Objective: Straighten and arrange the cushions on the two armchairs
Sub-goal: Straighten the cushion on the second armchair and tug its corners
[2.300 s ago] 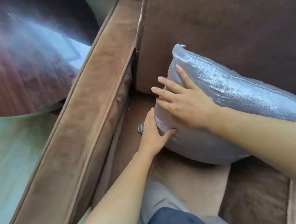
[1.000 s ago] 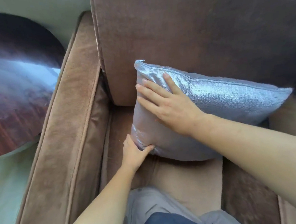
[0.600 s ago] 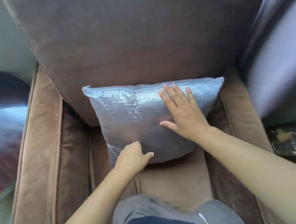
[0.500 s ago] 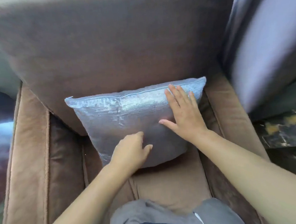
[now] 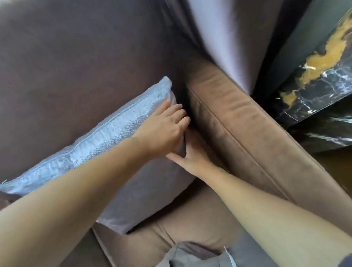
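Head view showed your left hand (image 5: 162, 130) curled over the silver cushion's (image 5: 100, 142) right edge near its top corner. Your right hand (image 5: 190, 153) pinched that edge lower down, thumb in front, likely to square it against the backrest (image 5: 61, 58). The cushion stood on the seat (image 5: 188, 226), its edge just beside the armrest (image 5: 243, 128), leaving little room rightward.

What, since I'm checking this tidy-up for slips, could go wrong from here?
1. The left hand and right hand both hold the silver cushion at its edge nearest the armrest; it may end up crammed off-centre against that side.
2. No hand steadies its other end, so it could flop forward off the backrest.
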